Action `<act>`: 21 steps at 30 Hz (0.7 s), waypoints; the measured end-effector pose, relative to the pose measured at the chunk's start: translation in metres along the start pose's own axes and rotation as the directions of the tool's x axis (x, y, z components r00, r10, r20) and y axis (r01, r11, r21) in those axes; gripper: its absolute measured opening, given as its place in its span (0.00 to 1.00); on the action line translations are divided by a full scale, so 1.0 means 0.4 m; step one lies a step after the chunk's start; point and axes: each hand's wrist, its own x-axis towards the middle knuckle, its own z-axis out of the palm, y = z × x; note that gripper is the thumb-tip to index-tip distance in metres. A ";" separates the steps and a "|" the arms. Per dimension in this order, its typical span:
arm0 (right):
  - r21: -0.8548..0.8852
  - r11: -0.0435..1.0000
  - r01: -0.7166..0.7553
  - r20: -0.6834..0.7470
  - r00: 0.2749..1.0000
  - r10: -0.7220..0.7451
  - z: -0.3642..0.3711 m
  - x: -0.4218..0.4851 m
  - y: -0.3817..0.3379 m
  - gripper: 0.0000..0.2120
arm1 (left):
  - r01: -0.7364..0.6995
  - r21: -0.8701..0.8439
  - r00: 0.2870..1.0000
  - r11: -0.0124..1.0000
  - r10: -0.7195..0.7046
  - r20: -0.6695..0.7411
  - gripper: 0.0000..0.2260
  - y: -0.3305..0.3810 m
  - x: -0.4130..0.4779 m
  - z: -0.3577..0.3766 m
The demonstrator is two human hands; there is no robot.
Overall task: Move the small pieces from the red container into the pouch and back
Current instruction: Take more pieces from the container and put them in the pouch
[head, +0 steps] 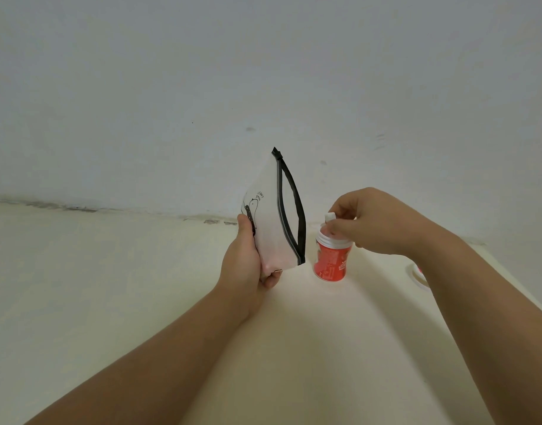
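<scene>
White pouch (271, 219) with black zip edge and cartoon drawing; red container (331, 260) with white rim.

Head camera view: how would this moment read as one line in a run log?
left hand: holds pouch upright, zip open | right hand: pinches small white piece above red container | container: standing on table, lid off

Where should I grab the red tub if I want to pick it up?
Grab the red container around its red middle, coming from the right side. It stands upright on the table and it's round, so fingers wrap it easily. The pouch in the left hand crowds its left, and the right hand is over the open top.
</scene>
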 end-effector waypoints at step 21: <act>0.161 0.962 0.219 -0.062 0.975 -0.211 -0.011 -0.064 -0.133 0.11 | -0.037 0.001 0.999 0.999 0.037 0.000 0.26 0.003 -0.007 0.006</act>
